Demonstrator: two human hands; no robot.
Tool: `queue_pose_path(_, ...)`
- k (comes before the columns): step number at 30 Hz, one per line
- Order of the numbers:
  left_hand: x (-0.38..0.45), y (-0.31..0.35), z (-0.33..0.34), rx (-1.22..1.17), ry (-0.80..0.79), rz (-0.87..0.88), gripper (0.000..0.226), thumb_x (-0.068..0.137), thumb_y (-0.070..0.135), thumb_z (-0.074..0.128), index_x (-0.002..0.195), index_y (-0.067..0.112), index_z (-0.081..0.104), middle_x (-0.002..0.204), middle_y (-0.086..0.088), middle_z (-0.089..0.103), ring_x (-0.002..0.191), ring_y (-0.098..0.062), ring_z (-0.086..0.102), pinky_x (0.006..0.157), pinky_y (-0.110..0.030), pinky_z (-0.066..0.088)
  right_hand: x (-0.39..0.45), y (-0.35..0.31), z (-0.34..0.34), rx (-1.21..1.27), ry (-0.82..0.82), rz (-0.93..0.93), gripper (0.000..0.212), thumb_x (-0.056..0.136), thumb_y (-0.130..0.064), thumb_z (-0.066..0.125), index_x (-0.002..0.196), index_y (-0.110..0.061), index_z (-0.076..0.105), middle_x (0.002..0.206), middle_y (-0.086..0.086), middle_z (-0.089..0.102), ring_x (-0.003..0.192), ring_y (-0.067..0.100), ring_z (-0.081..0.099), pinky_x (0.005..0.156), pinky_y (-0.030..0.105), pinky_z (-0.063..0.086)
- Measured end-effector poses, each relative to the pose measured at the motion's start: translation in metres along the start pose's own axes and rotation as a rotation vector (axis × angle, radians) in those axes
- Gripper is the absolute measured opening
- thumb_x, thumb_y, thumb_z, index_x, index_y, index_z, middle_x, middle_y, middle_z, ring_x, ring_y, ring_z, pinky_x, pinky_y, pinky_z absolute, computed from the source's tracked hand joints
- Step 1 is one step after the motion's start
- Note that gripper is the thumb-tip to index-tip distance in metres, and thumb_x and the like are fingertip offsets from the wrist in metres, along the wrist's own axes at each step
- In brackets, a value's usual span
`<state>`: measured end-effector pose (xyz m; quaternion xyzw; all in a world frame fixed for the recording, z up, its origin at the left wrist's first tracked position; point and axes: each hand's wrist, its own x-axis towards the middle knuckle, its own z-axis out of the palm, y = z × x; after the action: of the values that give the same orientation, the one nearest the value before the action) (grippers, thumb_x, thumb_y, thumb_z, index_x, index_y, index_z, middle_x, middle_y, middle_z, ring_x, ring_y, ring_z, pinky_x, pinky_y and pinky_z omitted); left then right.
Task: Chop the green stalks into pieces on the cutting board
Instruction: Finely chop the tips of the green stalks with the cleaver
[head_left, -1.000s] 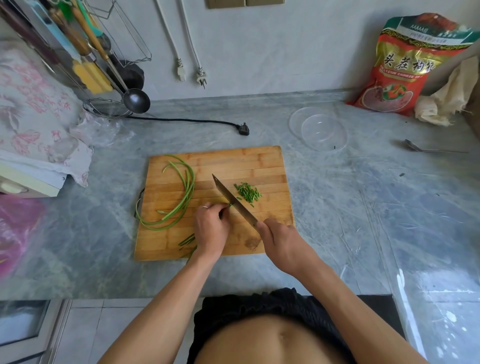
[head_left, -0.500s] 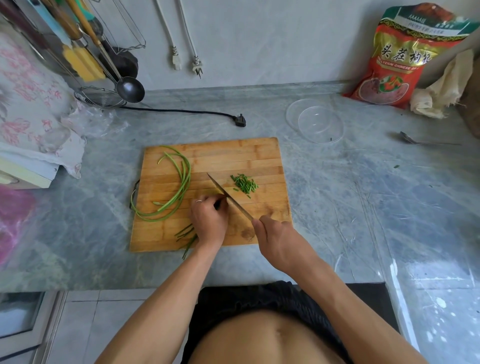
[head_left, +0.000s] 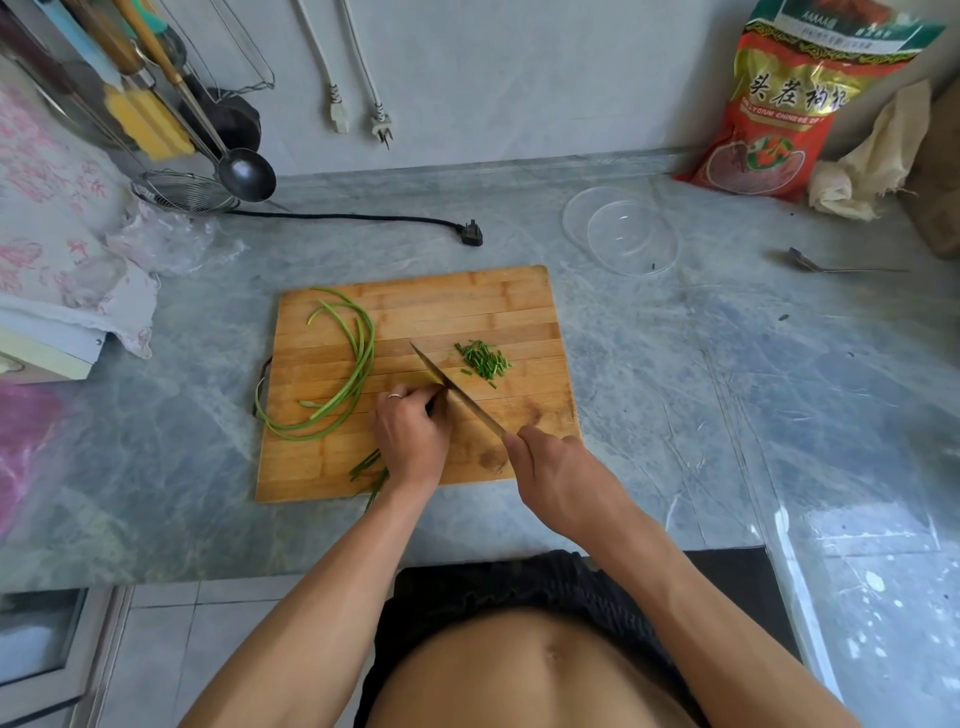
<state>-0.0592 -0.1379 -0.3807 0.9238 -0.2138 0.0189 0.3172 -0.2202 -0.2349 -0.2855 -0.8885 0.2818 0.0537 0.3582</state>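
Observation:
A wooden cutting board (head_left: 483, 296) lies on the grey marble counter. Long curved green stalks (head_left: 358, 358) lie on its left part. A small heap of chopped green pieces (head_left: 483, 358) sits right of centre. My left hand (head_left: 410, 436) curls over a bunch of stalks near the board's front, their ends (head_left: 371, 467) sticking out past the board edge. My right hand (head_left: 561, 478) grips the handle of a knife (head_left: 452, 387), whose blade slants across the board right beside my left fingers.
A clear plastic bowl (head_left: 623, 234) stands behind the board to the right, a spoon (head_left: 831, 265) farther right. A red food bag (head_left: 784, 104) and a cloth lean on the back wall. A black plug (head_left: 470, 231), ladle and utensil rack are at the back left.
The view has shifted slightly; the hands stay in the same grip. The knife blade sits close against my left fingers, a little farther along the held stalks.

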Motion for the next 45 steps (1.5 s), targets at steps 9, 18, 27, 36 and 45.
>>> queue_pose_path(9,0.001,-0.004,-0.002,0.002,-0.061,0.037,0.017,0.088,0.020,0.064,0.097,0.022,0.079,0.086,-0.007,0.069,0.080,-0.034,0.058,0.070,-0.043,0.049,0.000,0.000,-0.001,-0.034,0.000,0.005,0.039,0.102,-0.049,0.026,0.076,-0.022,0.040,0.059,0.003,0.047,0.047,0.023,0.040,0.046,0.031,0.032)
queue_pose_path(18,0.005,-0.004,-0.002,-0.096,-0.045,-0.004,0.017,0.082,0.020,0.067,0.091,0.025,0.081,0.080,-0.004,0.071,0.073,-0.030,0.062,0.058,-0.041,0.051,0.001,-0.005,-0.002,-0.080,-0.012,0.020,0.041,0.101,-0.052,0.024,0.080,-0.022,0.042,0.067,0.007,0.052,0.054,0.028,0.047,0.050,0.033,0.039)
queue_pose_path(27,0.009,-0.001,-0.008,0.053,-0.072,0.072,0.008,0.082,0.025,0.071,0.084,0.024,0.079,0.073,-0.004,0.065,0.068,-0.030,0.058,0.057,-0.033,0.042,0.003,-0.007,-0.002,-0.124,-0.005,0.020,0.040,0.102,-0.050,0.024,0.076,-0.022,0.038,0.063,0.004,0.047,0.047,0.022,0.040,0.045,0.031,0.033)
queue_pose_path(36,0.009,0.000,-0.003,-0.012,-0.064,0.057,0.013,0.078,0.008,0.066,0.081,0.012,0.078,0.076,-0.009,0.065,0.067,-0.032,0.056,0.056,-0.033,0.038,0.006,-0.003,0.010,-0.119,0.003,-0.004,0.036,0.102,-0.048,0.022,0.087,-0.020,0.040,0.062,0.007,0.047,0.049,0.030,0.043,0.046,0.036,0.039)
queue_pose_path(45,0.008,0.002,-0.004,-0.052,-0.045,0.062,0.015,0.078,0.004,0.062,0.078,0.009,0.076,0.075,-0.009,0.062,0.067,-0.031,0.054,0.056,-0.035,0.039,0.006,-0.002,0.010,-0.071,0.000,0.002,0.038,0.103,-0.047,0.023,0.087,-0.018,0.043,0.062,0.008,0.050,0.048,0.028,0.045,0.045,0.033,0.034)
